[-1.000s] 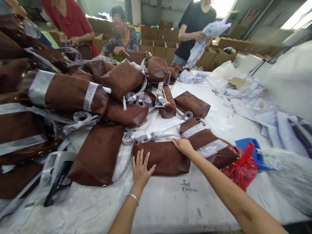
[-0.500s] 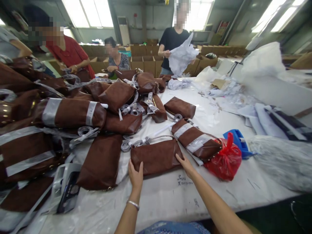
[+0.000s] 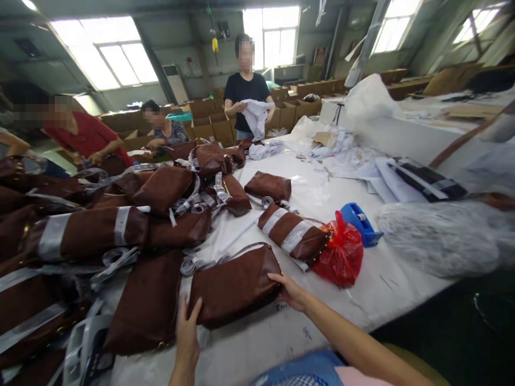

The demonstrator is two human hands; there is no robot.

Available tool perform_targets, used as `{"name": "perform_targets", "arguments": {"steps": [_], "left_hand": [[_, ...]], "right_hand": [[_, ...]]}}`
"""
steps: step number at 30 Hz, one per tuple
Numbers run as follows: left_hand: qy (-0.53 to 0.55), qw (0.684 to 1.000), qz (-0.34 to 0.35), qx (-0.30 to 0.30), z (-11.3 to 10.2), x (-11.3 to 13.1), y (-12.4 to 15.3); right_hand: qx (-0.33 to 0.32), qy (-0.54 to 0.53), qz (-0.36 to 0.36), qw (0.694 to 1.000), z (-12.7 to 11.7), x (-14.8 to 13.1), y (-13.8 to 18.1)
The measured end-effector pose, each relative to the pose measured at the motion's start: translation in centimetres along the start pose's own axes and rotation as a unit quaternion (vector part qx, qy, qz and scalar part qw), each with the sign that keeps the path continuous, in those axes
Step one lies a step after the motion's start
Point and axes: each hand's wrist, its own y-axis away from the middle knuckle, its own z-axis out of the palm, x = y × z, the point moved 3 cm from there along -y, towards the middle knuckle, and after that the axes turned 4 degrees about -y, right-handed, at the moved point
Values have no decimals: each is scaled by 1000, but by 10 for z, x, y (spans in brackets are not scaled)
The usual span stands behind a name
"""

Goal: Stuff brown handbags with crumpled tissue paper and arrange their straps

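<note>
A brown handbag (image 3: 237,284) lies in front of me on the white-covered table, its grey wrapped strap (image 3: 191,264) coiled at the back left. My right hand (image 3: 290,292) grips the bag's right end, thumb on top and the other fingers partly hidden below. At the left end is my left hand (image 3: 187,327), thumb and fingers spread, the thumb against the bag's corner. Just left of that hand lies another brown bag (image 3: 142,305). Behind the right end sits a brown bag with two clear tape bands (image 3: 293,231).
Brown bags (image 3: 92,233) are piled at the left, near a grey tape dispenser (image 3: 82,343). A red plastic bag (image 3: 341,252) and a blue tape dispenser (image 3: 360,224) stand at the right. Clear plastic (image 3: 438,236) lies beyond. Several people work across the table, one holding white paper (image 3: 255,115).
My view has swung to the right and up. The handbag's right end looks turned slightly away from me. My left hand's fingers have come partly off the bag's left end; the right still grips.
</note>
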Motion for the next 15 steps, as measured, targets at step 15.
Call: {"name": "perform_targets", "arguments": {"steps": [15], "left_hand": [[207,967,29,-145,66,113,112]], "right_hand": [[119,-105,-163,974,-101,-133,71]]}}
